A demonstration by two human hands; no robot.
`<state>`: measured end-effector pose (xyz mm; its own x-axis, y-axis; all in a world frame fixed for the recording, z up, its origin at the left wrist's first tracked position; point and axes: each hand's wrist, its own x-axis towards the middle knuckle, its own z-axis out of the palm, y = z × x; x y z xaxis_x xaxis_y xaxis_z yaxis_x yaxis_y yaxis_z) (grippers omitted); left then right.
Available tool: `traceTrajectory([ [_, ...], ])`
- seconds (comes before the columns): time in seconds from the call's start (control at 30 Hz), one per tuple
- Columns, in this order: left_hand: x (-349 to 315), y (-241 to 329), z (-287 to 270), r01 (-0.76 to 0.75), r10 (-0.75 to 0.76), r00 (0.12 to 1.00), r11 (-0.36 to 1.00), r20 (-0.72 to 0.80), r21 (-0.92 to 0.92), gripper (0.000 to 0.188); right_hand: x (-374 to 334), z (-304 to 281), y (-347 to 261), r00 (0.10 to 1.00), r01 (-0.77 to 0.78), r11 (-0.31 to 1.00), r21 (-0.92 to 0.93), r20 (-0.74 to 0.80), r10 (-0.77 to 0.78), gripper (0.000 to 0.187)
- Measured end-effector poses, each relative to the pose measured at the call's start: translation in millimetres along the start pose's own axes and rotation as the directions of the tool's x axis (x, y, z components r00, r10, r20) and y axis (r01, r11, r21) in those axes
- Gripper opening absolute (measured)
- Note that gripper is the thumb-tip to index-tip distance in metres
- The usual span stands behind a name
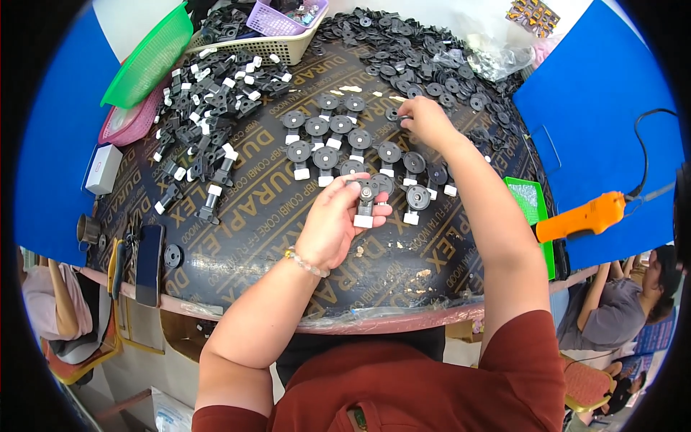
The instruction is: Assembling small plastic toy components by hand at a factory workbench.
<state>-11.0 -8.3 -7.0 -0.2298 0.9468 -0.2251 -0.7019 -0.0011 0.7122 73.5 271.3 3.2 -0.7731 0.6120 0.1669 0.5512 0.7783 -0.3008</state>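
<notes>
My left hand [325, 225] is closed on a black plastic part with a white end [365, 204]; a small round metal piece shows in its head. Farther off to the right, my right hand [429, 124] has its thumb and fingertips pinched at a black disc [392, 114], which they partly cover. Between and around the hands stand several black disc-topped parts with white ends [327, 157], in loose rows on the dark printed board [288, 248]. Some of them are partly hidden behind my left hand.
Black parts with white ends [216, 93] are heaped at left, and black discs [410, 54] at the far right. A green basket [147, 54] leans at far left. An orange electric screwdriver [581, 217] lies by a green tray [529, 205]. A phone [150, 263] rests near the left edge.
</notes>
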Motion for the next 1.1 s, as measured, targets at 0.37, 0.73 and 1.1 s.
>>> traceTrajectory([
  [0.37,5,0,-7,-0.196,0.19,0.98,0.968,-0.055,-0.153,0.031,-105,-21,-113,0.952,0.304,0.786,0.539,-0.145,-0.269,0.012],
  [0.73,6,-3,-14,-0.161,0.17,0.985,0.97,0.036,-0.181,0.031,-113,-15,-115,0.923,0.383,0.769,0.512,-0.178,-0.342,0.019],
  [1.1,0,-2,-2,-0.207,0.209,0.978,0.973,0.005,-0.101,0.045,-102,-46,-123,0.927,0.295,0.817,0.496,0.058,-0.37,0.04],
])
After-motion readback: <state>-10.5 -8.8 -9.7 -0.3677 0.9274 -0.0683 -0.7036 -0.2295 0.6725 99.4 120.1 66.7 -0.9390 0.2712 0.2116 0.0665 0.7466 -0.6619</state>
